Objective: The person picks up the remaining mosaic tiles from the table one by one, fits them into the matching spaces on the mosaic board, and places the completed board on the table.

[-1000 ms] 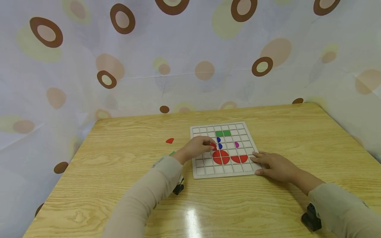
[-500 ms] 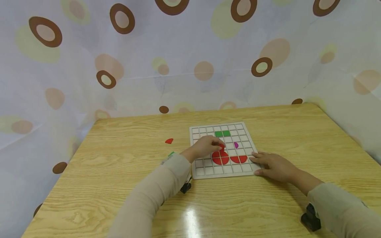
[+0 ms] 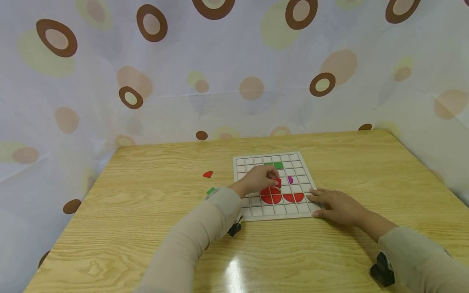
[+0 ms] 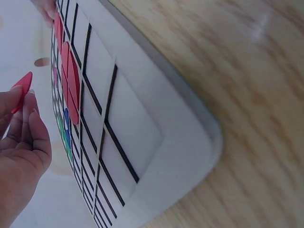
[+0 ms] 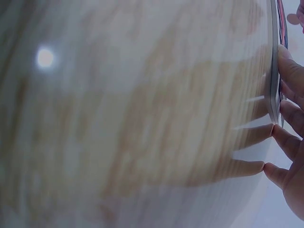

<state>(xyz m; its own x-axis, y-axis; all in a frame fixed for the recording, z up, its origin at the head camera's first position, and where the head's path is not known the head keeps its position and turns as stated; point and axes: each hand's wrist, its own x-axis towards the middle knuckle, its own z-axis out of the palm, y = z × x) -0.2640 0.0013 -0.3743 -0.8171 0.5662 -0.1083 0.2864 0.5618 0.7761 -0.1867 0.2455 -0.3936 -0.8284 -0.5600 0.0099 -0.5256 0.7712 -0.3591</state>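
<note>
My left hand (image 3: 258, 179) pinches a small red piece (image 4: 24, 85) between thumb and fingertips, held above the white gridded board (image 3: 256, 212). The piece's full outline is partly hidden by the fingers. On the board below lie a red circle (image 3: 270, 197) made of quarter pieces and a red half circle (image 3: 294, 197). Farther back are green pieces (image 3: 279, 165) and a purple half circle (image 3: 290, 180). Blue pieces (image 4: 67, 127) show in the left wrist view, while the left hand covers them from the head. My right hand (image 3: 338, 206) rests with extended fingers on the board's right edge.
A loose red quarter-circle piece (image 3: 208, 174) lies on the wooden table (image 3: 154, 228) left of the board. Nearer, a green piece (image 3: 210, 191) lies beside the left sleeve. A patterned cloth (image 3: 227, 110) hangs behind the table.
My left hand has moved to the right over the board with the red piece, covering the blue pieces and part of the green. The right hand stays on the board's edge.
</note>
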